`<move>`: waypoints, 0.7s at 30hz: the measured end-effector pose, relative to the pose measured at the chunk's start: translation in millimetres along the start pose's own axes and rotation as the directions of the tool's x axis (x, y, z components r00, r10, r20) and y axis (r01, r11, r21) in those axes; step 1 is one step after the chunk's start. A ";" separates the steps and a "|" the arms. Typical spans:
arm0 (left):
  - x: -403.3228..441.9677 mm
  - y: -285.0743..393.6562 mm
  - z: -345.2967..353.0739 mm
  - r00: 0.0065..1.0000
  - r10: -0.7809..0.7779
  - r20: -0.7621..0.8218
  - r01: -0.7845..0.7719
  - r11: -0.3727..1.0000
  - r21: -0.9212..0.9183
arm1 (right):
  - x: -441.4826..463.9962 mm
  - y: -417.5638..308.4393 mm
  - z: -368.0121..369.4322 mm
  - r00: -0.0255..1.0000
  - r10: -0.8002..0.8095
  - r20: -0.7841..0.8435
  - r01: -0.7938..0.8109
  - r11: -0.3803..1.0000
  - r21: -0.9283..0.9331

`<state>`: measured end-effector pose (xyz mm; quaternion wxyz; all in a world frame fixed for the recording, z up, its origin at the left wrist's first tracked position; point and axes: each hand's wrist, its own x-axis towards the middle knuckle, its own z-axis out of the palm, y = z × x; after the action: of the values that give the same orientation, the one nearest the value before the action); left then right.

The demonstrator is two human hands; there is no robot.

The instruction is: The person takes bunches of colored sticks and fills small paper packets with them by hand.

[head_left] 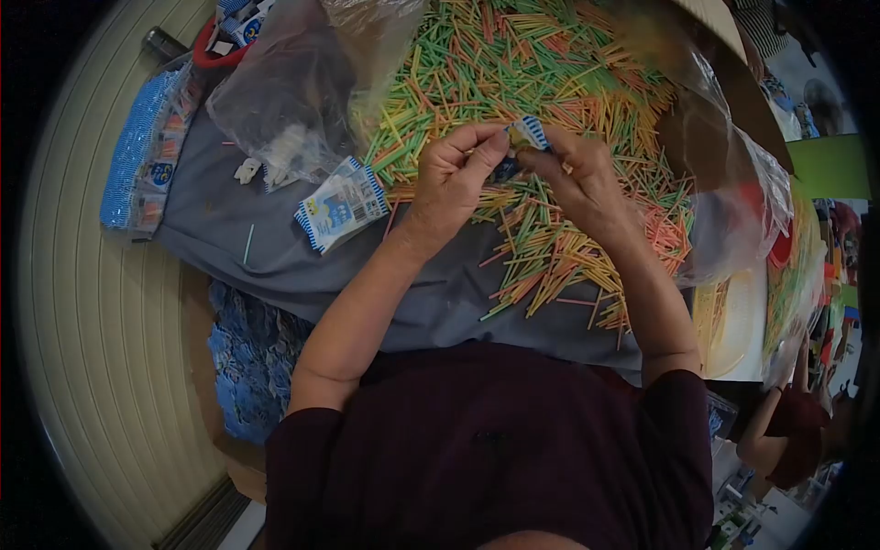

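Both of my hands meet over a large heap of thin coloured sticks (513,64), green, yellow, orange and pink. Between them is a small packet (530,131) with a blue-and-white striped edge. My left hand (454,179) pinches one side of it with thumb and forefinger. On the other side, the fingers of my right hand (587,179) are closed on it too; its lower part is partly hidden by the fingers. Left of my left hand, similar flat packets (341,209) with blue striped ends lie in a small pile on the grey cloth (293,261).
A clear plastic bag (284,92) lies at upper left, beside a red container (213,50) of packets. A long bundle of packets (147,156) stands at the cloth's left edge. Plastic sheeting and a cardboard wall (761,101) border the heap's right. Another person's arm (765,431) shows at far right.
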<state>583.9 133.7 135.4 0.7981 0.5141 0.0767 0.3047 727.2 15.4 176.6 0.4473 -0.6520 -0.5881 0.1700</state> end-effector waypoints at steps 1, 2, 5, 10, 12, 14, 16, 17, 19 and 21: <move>-1.7 4.4 2.1 0.998 0.054 -0.043 -0.051 0.996 0.078 | 2.3 -0.2 0.7 0.996 0.006 -0.092 -0.004 1.000 0.017; -3.9 9.6 3.0 0.997 0.056 -0.048 -0.052 0.996 0.076 | 5.2 0.7 2.1 0.996 0.005 -0.086 -0.004 1.000 0.016; -20.0 22.7 -3.6 0.993 0.118 0.003 -0.114 0.956 0.270 | 7.2 1.4 10.7 0.999 0.050 -0.017 -0.045 0.980 0.192; -90.9 62.2 -48.7 0.988 0.078 -0.134 0.013 0.819 0.573 | 5.7 -4.9 2.5 0.995 -0.026 0.099 0.017 0.996 0.093; -126.8 78.3 -69.7 0.987 0.025 -0.159 0.086 0.756 0.649 | 3.2 -3.5 2.7 0.986 -0.127 0.107 0.156 0.929 -0.336; -151.4 75.5 -90.4 0.982 -0.010 -0.190 0.168 0.513 0.842 | -4.6 6.0 19.7 0.959 -0.020 0.282 0.222 0.669 -0.709; -147.5 83.2 -83.2 0.983 -0.014 -0.181 0.173 0.358 0.917 | -3.0 12.6 36.2 0.960 -0.070 0.271 0.261 0.580 -0.771; -144.3 85.2 -79.2 0.986 -0.022 -0.164 0.165 0.195 0.967 | 0.5 11.1 41.4 0.961 -0.042 0.274 0.255 0.518 -0.817; -142.6 77.7 -76.7 0.989 -0.003 -0.151 0.151 0.061 0.987 | 2.8 10.9 51.4 0.960 -0.022 0.278 0.256 0.461 -0.850; -144.3 78.6 -70.4 0.990 -0.017 -0.143 0.141 -0.089 0.986 | -0.7 16.8 58.0 0.954 -0.061 0.293 0.293 0.392 -0.872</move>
<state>405.4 129.1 143.7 0.1738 0.9161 0.3396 0.1238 694.0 38.5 131.7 -0.0275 -0.7003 -0.6961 -0.1556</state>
